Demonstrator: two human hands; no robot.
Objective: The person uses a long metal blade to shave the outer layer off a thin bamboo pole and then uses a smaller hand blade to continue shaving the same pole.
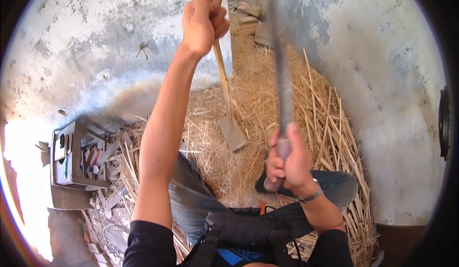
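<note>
My left hand (203, 25) is closed high up around a thin, pale bamboo or wood strip (221, 68), thumb lying along it near the top. The strip runs down at a slight tilt, and its lower end meets a flat wooden block (233, 135) among the shavings. In my closed right hand (294, 159) is the handle of a long machete (282, 83). Its dark blade points up and away, to the right of the strip and apart from it in the picture. Motion blurs the blade, most of all towards the tip.
Shavings (258, 71) cover the floor around my folded legs. Long split sticks (334, 128) lie along the right wall (382, 75). To the left stands a small wooden cabinet (71, 157) with tools in it. Wood pieces (248, 18) are heaped in the far corner.
</note>
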